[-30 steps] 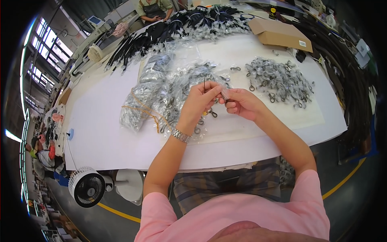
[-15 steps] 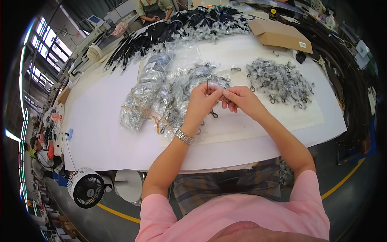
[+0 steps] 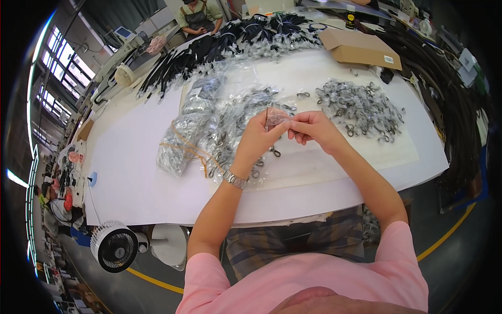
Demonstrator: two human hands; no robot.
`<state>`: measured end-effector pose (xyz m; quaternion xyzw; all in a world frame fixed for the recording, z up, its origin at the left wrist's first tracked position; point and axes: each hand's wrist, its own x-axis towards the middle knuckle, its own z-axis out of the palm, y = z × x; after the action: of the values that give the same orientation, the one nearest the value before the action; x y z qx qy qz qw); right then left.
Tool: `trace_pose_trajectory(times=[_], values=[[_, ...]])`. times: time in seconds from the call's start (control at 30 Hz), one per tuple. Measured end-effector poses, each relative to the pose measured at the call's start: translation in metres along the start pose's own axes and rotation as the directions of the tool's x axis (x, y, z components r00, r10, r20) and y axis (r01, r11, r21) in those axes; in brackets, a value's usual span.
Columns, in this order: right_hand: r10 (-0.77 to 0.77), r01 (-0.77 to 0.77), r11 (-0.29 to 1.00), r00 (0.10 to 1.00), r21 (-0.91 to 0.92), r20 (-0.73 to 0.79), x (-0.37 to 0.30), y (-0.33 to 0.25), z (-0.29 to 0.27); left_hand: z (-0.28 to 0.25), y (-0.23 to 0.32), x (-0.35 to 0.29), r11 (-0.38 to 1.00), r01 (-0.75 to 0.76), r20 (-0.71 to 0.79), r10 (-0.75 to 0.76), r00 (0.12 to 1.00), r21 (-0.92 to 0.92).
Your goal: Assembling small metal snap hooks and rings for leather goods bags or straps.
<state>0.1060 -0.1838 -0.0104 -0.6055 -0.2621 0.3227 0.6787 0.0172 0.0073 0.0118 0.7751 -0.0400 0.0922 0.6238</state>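
Note:
Both my hands meet over the middle of the white table. In my left hand (image 3: 258,135), thumb and fingers pinch a small clear plastic wrapper (image 3: 276,116); whatever is inside it is too small to make out. My right hand (image 3: 318,131) pinches its other end, fingertips nearly touching the left thumb, other fingers curled. Beneath and left of my hands lies a loose pile of dark metal hooks (image 3: 241,118) among clear plastic. One dark hook (image 3: 275,152) sits just below my fingers. To the right spreads another heap of plastic-wrapped metal hooks (image 3: 360,109).
Filled clear plastic bags (image 3: 180,140) with a yellow cord (image 3: 194,150) lie left of the pile. Bundled black straps (image 3: 225,35) line the far edge, near a seated person (image 3: 200,21). An open cardboard box (image 3: 361,49) stands far right; a fan (image 3: 116,246) is at lower left.
My left fingers have opened out a little, and more of the clear plastic now shows between my hands. The right hand keeps its pinch. The whole view has shifted slightly.

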Motion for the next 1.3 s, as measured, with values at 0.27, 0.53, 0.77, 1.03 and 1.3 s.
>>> trace_pose_trajectory(times=[0.27, 0.53, 0.77, 1.03, 1.3], values=[[-0.294, 0.182, 0.834, 0.946, -0.522, -0.14, -0.009, -0.001, 0.026, 0.007, -0.015, 0.002, 0.999, -0.032, -0.113, 0.035, 0.993, 0.029], [-0.122, 0.094, 0.927, 0.991, -0.364, -0.053, -0.009, 0.0, 0.023, 0.01, -0.016, -0.001, 0.937, -0.091, -0.13, 0.142, 0.981, 0.339], [-0.624, 0.322, 0.415, 0.782, -0.851, -0.008, -0.008, 0.022, 0.035, 0.005, -0.013, 0.001, 0.993, 0.113, -0.095, -0.109, 0.989, 0.041], [-0.287, 0.206, 0.874, 0.95, -0.44, -0.126, -0.004, 0.001, 0.021, -0.019, -0.016, 0.011, 0.986, 0.073, -0.241, -0.036, 0.97, 0.147], [-0.287, 0.147, 0.863, 0.93, -0.483, -0.23, -0.003, 0.006, 0.016, 0.003, 0.008, -0.007, 0.952, -0.089, 0.185, 0.035, 0.982, 0.292]])
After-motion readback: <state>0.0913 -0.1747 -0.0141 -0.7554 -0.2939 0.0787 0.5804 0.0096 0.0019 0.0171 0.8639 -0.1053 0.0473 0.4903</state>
